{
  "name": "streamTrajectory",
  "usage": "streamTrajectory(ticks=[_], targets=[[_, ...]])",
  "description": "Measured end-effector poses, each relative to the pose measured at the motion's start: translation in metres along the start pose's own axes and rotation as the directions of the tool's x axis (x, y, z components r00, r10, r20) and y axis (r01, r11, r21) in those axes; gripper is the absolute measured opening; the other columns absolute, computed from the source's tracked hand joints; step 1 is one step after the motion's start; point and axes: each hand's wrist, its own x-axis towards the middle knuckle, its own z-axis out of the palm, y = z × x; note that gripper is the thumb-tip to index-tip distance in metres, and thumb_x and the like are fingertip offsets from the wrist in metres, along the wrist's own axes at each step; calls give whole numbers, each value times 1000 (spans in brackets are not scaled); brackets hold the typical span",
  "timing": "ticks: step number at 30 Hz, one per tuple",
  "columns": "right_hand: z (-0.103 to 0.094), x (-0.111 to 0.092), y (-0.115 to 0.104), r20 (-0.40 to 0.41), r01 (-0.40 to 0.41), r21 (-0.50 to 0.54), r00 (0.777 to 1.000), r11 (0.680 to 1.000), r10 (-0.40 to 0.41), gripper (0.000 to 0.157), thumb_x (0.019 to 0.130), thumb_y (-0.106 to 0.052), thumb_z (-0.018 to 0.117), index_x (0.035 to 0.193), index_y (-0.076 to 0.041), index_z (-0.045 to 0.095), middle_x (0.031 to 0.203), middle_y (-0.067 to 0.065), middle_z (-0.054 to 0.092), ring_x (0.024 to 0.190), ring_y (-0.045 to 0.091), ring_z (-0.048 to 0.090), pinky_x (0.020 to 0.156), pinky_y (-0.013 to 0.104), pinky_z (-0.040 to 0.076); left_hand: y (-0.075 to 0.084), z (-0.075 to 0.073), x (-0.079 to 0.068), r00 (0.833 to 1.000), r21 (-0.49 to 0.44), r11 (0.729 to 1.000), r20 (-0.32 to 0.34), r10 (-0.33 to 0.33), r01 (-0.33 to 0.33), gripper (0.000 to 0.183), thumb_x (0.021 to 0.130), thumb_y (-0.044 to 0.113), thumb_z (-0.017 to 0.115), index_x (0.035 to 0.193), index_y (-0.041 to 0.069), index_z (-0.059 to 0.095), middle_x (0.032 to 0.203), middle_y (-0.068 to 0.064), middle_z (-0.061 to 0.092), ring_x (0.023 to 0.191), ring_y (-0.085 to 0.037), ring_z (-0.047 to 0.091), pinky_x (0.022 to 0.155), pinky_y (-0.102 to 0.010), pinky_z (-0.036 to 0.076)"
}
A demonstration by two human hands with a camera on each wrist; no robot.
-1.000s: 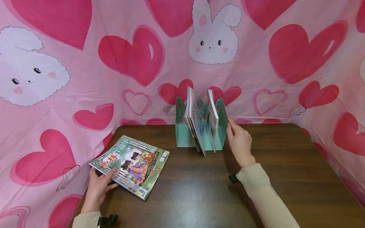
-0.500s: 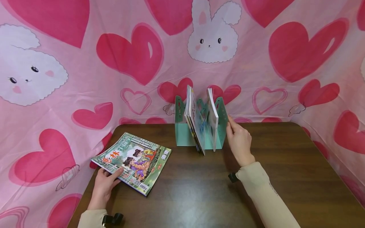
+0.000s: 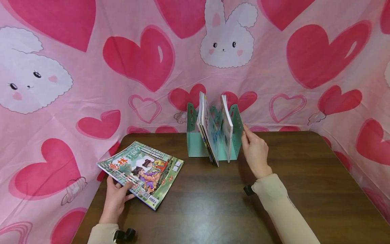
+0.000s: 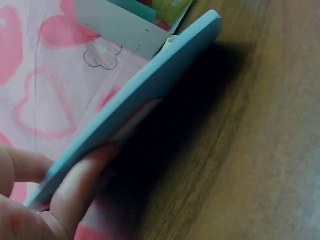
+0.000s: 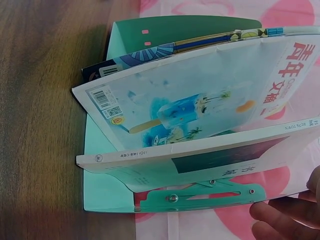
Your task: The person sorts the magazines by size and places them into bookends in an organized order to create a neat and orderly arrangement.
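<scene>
My left hand (image 3: 115,201) pinches the lower left edge of a magazine (image 3: 152,184) with a green illustrated cover. In the left wrist view, thumb and fingers grip its spine side, and the magazine (image 4: 135,90) is tilted over a dark shadow on the wood. At the back of the table stands a green book rack (image 3: 197,145). Its right side panel is pinched at the edge by my right hand (image 3: 256,152). Inside the rack, several magazines (image 3: 208,130) lean at the left, and a white-spined magazine (image 3: 228,130) stands nearer the right panel.
The dark wooden table (image 3: 213,203) spreads around the rack and both forearms. A pink cloth (image 3: 189,61) with hearts and rabbits hangs behind the table and along its sides.
My left hand and the magazine have shifted slightly right and away from me, mostly in the first half second. My right hand and the rack have stayed put.
</scene>
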Motion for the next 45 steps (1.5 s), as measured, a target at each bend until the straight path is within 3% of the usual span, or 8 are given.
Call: streamTrajectory(ticks=[7, 12, 16, 19, 24, 27, 34, 45], targets=[[0, 0, 0, -7, -3, -3, 1000, 1000, 3, 34, 101, -12, 63, 134, -7, 71, 72, 21, 68, 54, 40, 58, 46, 50, 41, 8, 13, -11, 979, 2, 982, -80, 189, -189, 87, 104, 0, 55, 166, 33, 5, 141, -21, 53, 78, -9, 73, 56, -36, 62], [0, -1, 0, -8, -21, -1, 1000, 1000, 21, 34, 101, -11, 63, 133, -7, 71, 85, 23, 73, 63, 46, 64, 50, 58, 46, 14, 22, -19, 936, 30, 941, -100, 337, -336, 86, 99, -7, 59, 165, 31, 20, 121, -5, 64, 68, -12, 72, 47, -35, 58], [0, -2, -1, -6, -18, 4, 1000, 1000, 18, 34, 101, -10, 63, 133, -6, 71, 84, 23, 73, 62, 44, 64, 50, 58, 47, 20, 28, -26, 899, 114, 904, -106, 424, -413, 87, 98, -7, 60, 164, 36, 25, 130, -12, 64, 69, -10, 71, 45, -35, 57], [0, -2, 0, -11, -13, 7, 1000, 1000, 13, 33, 101, -10, 63, 134, -6, 71, 81, 23, 72, 61, 44, 64, 50, 58, 47, 25, 31, -32, 855, 218, 849, -98, 510, -482, 87, 97, -5, 63, 165, 35, 26, 139, -22, 62, 78, 1, 69, 52, -26, 58], [0, -2, 0, -15, -11, 6, 1000, 1000, 11, 33, 101, -11, 63, 133, -7, 71, 81, 23, 72, 64, 44, 65, 51, 60, 48, 33, 40, -41, 727, 367, 703, -95, 680, -610, 85, 92, -5, 70, 164, 22, 34, 132, -29, 66, 92, 18, 58, 70, -5, 50], [1, -2, 0, -14, -9, 6, 1000, 1000, 9, 33, 101, -11, 64, 133, -6, 71, 82, 23, 72, 63, 43, 65, 51, 58, 48, 36, 45, -47, 672, 398, 647, -95, 735, -651, 82, 91, -6, 71, 161, 19, 39, 125, -29, 69, 91, 18, 58, 72, -4, 49], [1, -2, 0, -10, -4, 7, 1000, 1000, 4, 34, 101, -11, 64, 134, -5, 71, 78, 23, 71, 58, 40, 62, 49, 56, 46, 42, 55, -57, 594, 392, 566, -59, 802, -725, 82, 87, -15, 69, 159, 16, 44, 116, -28, 73, 87, 16, 61, 68, -7, 52], [1, 0, -1, -21, 9, 9, 1000, 1000, -9, 34, 101, -11, 64, 133, -5, 71, 76, 22, 70, 56, 39, 60, 48, 55, 45, 45, 65, -69, 507, 317, 486, -19, 862, -815, 78, 82, -18, 72, 153, 6, 50, 106, -29, 75, 89, 13, 64, 61, -11, 55]])
